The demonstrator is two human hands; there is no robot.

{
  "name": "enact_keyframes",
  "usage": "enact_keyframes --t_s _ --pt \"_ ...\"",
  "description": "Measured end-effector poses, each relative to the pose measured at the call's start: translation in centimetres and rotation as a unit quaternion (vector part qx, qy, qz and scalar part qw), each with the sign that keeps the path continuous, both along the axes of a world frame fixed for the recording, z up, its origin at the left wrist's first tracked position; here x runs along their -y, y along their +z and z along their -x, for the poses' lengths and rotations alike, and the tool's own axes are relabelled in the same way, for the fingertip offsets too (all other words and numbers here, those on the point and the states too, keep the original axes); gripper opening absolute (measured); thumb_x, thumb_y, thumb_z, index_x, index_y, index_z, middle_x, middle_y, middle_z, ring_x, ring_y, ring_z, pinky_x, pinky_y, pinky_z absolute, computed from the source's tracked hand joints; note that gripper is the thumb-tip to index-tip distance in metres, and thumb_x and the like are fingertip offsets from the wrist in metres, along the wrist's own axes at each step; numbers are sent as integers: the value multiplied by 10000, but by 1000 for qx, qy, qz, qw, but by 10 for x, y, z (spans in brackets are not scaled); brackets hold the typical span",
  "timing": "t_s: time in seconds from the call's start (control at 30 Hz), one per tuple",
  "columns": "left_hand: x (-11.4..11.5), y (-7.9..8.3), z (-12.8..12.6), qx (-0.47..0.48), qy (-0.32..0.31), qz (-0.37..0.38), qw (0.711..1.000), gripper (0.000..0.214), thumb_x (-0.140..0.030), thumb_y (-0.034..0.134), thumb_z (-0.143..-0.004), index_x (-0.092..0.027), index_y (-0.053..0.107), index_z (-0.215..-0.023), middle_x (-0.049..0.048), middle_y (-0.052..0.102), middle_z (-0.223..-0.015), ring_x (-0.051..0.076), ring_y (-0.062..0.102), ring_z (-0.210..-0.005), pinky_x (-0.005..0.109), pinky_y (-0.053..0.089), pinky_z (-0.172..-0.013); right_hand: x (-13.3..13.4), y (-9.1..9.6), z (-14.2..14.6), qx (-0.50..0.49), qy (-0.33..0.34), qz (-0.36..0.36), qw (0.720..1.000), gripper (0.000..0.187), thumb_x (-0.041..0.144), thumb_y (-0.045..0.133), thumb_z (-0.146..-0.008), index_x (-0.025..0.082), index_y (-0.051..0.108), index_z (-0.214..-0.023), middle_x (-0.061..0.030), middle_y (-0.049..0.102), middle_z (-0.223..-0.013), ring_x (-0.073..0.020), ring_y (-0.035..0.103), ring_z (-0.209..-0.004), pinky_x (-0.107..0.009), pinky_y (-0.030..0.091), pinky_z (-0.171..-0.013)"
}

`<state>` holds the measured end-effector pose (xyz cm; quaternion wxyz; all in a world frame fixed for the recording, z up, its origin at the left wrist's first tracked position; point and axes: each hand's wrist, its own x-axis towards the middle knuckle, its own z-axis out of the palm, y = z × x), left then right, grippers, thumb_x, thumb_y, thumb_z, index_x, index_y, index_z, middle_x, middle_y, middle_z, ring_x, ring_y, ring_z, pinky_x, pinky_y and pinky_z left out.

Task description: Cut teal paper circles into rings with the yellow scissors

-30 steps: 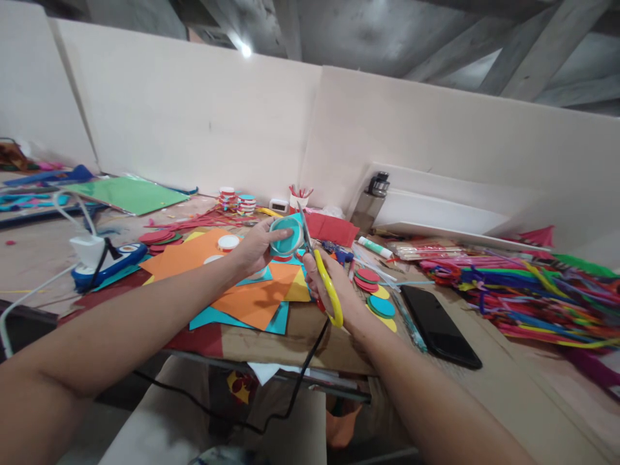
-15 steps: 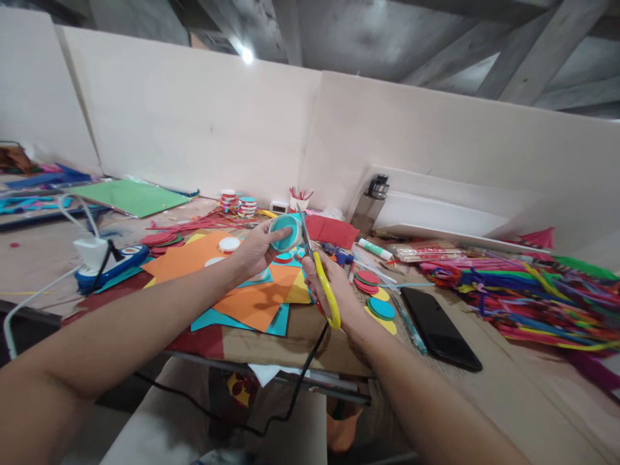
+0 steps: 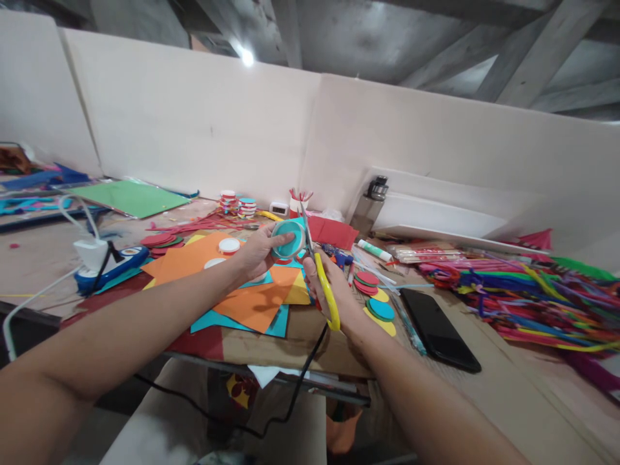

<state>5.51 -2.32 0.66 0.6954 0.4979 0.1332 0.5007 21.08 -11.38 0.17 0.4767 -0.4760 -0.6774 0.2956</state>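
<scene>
My left hand (image 3: pixel 259 253) pinches a round white-rimmed piece with a turquoise face (image 3: pixel 285 231), the thumb lying across that face. Turquoise paper edges show around its rim. In my right hand (image 3: pixel 341 288) are scissors with yellow handles (image 3: pixel 330 298), the fingers wrapped in the loops. Their blades point up and stand at the right edge of the round piece; whether paper lies between them I cannot tell. Below both hands, orange paper sheets (image 3: pixel 252 303) overlap a turquoise sheet (image 3: pixel 277 321). A white disc (image 3: pixel 229 245) lies on the orange paper beyond my left forearm.
Stacked red and turquoise paper circles (image 3: pixel 380 309) lie right of my right hand, beside a black phone (image 3: pixel 438 329). Colourful pipe cleaners (image 3: pixel 523 290) heap farther right. A blue-and-white power strip (image 3: pixel 111 265) sits left. A bottle (image 3: pixel 369 206) and a glue stick (image 3: pixel 375 250) stand and lie behind.
The round piece has shifted slightly right and turned a little in my left hand, closer to the scissor blades. My right hand stays in nearly the same place.
</scene>
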Motion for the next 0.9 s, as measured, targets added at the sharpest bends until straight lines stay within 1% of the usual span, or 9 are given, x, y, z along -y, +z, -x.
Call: enact_keyframes --t_s 0.17,0.27,0.37,0.57,0.77,0.9 --pt "-2 2 1 3 0 8 1000 312 -244 881 -609 -115 661 -789 17 684 -703 90 610 -569 179 491 -550 0 1 -2 5 -1 23 1000 429 638 539 -869 219 531 -960 51 449 -630 -107 417 -531 -236 363 -486" --pt "-3 2 1 13 16 29 999 322 -204 896 -574 -113 662 -776 -7 662 -671 68 589 -558 157 484 -554 0 0 -2 27 -12 20 999 419 642 516 -876 225 490 -883 53 437 -623 -100 401 -520 -232 335 -474" --pt "-5 1 1 16 17 32 999 313 -179 892 -577 -112 662 -778 -12 658 -673 59 581 -560 146 473 -554 -1 0 -2 44 -22 13 999 425 649 491 -884 227 461 -838 53 429 -621 -99 399 -519 -233 320 -472" --pt "-5 1 2 14 18 24 999 304 -160 888 -577 -106 662 -772 -11 650 -660 60 575 -553 149 458 -544 -2 -1 -3 61 -30 5 998 432 649 483 -886 229 434 -797 48 437 -622 -101 406 -526 -235 310 -479" --pt "-6 2 3 21 30 41 998 314 -203 890 -590 -106 676 -799 -8 658 -686 60 578 -570 151 468 -546 -2 0 -4 78 -31 3 996 439 655 470 -890 229 437 -788 39 452 -632 -105 404 -529 -237 300 -478" --pt "-8 2 3 23 37 46 998 306 -210 893 -586 -114 666 -767 -18 644 -664 54 562 -555 145 465 -531 -2 -4 -3 71 -30 0 997 430 645 469 -899 231 429 -791 42 436 -631 -110 407 -542 -240 300 -488"
